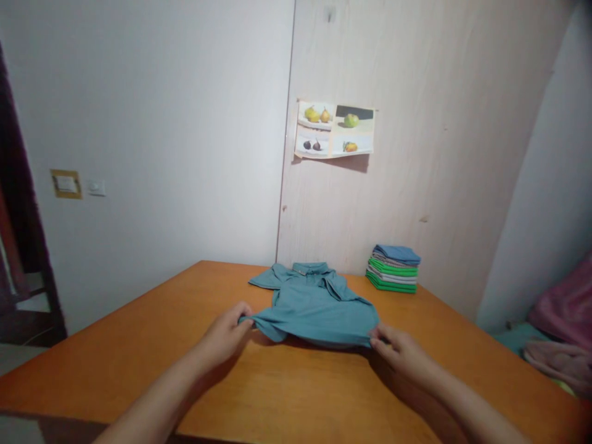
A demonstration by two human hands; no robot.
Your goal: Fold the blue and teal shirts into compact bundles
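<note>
A teal polo shirt (319,308) lies on the orange wooden table (287,394), its collar toward the wall and its hem toward me. My left hand (231,330) pinches the left corner of the hem, pulling the cloth out to a point. At the other end of the hem, my right hand (387,342) grips the right corner between thumb and fingers. Between my hands the hem is stretched and looks slightly raised off the tabletop. The sleeves are spread unevenly, with the right one folded over the body of the shirt.
A neat stack of folded clothes (393,269), blue on top and green below, sits at the table's back right. The wall (185,154) rises behind the table and carries a fruit picture sheet (333,129). Pink cloth (567,308) is heaped beyond the right edge.
</note>
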